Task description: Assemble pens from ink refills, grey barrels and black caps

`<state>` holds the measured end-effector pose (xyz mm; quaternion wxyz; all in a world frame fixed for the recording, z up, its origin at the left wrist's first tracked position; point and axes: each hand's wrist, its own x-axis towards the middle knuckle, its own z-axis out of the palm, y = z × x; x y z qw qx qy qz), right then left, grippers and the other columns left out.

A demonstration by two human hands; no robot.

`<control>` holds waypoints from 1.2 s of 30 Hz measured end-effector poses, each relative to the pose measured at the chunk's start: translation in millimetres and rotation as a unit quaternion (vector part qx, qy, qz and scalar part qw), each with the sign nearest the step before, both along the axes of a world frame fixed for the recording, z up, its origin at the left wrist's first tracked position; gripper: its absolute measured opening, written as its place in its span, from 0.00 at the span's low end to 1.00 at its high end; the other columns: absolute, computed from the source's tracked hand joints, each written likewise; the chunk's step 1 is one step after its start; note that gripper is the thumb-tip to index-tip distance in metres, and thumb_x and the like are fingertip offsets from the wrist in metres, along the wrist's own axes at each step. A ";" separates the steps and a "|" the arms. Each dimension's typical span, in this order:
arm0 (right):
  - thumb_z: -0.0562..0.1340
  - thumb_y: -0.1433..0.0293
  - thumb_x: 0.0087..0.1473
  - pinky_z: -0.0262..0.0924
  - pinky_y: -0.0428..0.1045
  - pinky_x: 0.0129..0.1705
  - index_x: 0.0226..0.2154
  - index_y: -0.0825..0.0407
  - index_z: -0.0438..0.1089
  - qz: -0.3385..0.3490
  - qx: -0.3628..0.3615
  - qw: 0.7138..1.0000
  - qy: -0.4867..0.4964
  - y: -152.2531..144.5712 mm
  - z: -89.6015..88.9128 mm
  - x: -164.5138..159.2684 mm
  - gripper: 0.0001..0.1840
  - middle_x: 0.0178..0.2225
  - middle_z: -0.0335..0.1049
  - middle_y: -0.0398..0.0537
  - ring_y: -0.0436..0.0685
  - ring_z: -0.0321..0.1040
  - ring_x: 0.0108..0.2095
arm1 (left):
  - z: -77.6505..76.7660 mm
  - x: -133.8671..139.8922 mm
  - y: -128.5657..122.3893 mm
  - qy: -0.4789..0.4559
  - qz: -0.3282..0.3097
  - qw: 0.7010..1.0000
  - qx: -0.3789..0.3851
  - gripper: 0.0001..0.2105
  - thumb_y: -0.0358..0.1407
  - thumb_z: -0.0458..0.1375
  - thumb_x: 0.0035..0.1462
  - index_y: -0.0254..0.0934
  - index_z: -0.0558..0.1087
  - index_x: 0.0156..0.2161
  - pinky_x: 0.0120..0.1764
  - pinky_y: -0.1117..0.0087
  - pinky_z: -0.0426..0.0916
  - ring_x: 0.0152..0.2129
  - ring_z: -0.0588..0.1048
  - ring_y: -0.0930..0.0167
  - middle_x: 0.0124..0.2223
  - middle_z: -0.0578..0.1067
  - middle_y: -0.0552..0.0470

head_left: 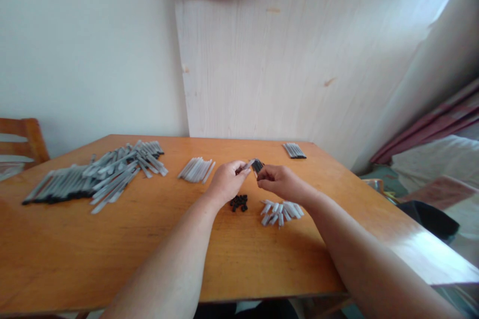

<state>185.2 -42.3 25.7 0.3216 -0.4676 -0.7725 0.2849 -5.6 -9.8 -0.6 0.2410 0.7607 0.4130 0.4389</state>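
My left hand (pixel 231 178) is closed in a pinch on a slim translucent tube (pixel 248 164) that looks like a pen barrel; it points away to the right. Just right of it, the fingers of my right hand (pixel 272 178) are pressed together, and what they hold, if anything, is hidden. Several thin dark sticks (pixel 256 165) lie between and beyond the hands, partly covered by the right fingers. Below the hands sit a small heap of black plugs (pixel 239 203) and a loose pile of short clear caps (pixel 281 212).
A row of translucent tubes (pixel 196 169) lies left of my hands. Farther left is a large pile of tubes (pixel 123 164), many with black ends. Several black-ended tubes (pixel 295 150) line up at the back right of the wooden table (pixel 157 244). A chair (pixel 24 139) stands at left.
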 end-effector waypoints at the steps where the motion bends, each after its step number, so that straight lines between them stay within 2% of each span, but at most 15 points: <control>1: 0.60 0.69 0.47 0.56 0.45 0.27 0.29 0.54 0.69 -0.010 -0.023 0.998 0.051 1.7 0.6 1.3 0.05 0.24 0.68 0.43 0.48 0.62 0.24 | 0.3 0.4 -0.7 0.002 -0.006 1.000 -0.002 0.14 0.43 0.54 0.57 0.35 0.76 0.40 0.37 0.72 0.65 0.30 0.72 0.72 0.35 0.78 0.52; 5: 0.64 0.65 0.46 0.62 0.48 0.32 0.32 0.54 0.69 -0.019 -0.084 0.961 0.262 7.7 0.3 4.5 0.10 0.30 0.72 0.48 0.50 0.67 0.28 | 0.5 1.7 -2.9 0.011 -0.031 0.999 -0.009 0.15 0.44 0.53 0.58 0.37 0.76 0.41 0.37 0.73 0.65 0.31 0.72 0.72 0.35 0.78 0.52; 7: 0.65 0.63 0.45 0.63 0.49 0.33 0.32 0.54 0.69 -0.022 -0.089 0.943 0.319 9.7 -0.9 5.5 0.13 0.31 0.73 0.49 0.51 0.67 0.28 | 0.0 2.3 -3.2 0.010 -0.035 0.999 -0.010 0.14 0.43 0.53 0.58 0.38 0.76 0.42 0.37 0.72 0.65 0.31 0.72 0.72 0.36 0.78 0.53; 9: 0.66 0.62 0.45 0.61 0.48 0.32 0.31 0.54 0.70 -0.027 -0.080 0.937 0.340 11.0 -2.0 6.2 0.13 0.30 0.72 0.49 0.50 0.66 0.27 | -0.7 3.0 -3.2 0.007 -0.041 0.999 -0.010 0.14 0.43 0.53 0.58 0.38 0.75 0.43 0.38 0.72 0.65 0.32 0.73 0.72 0.36 0.78 0.52; 18: 0.65 0.64 0.47 0.54 0.47 0.29 0.30 0.54 0.72 -0.033 -0.023 0.948 0.315 10.7 -1.7 4.3 0.10 0.25 0.68 0.44 0.48 0.59 0.25 | 0.2 5.8 -6.3 -0.002 -0.053 0.998 -0.014 0.16 0.45 0.54 0.57 0.37 0.76 0.41 0.38 0.72 0.65 0.32 0.73 0.71 0.36 0.78 0.52; 36: 0.64 0.61 0.46 0.56 0.47 0.30 0.32 0.54 0.72 -0.038 -0.021 0.960 0.276 9.6 -1.3 3.6 0.13 0.26 0.68 0.44 0.49 0.60 0.26 | 2.4 5.3 -7.9 0.029 -0.051 0.998 -0.010 0.15 0.43 0.53 0.58 0.37 0.76 0.41 0.38 0.71 0.65 0.32 0.73 0.70 0.36 0.78 0.50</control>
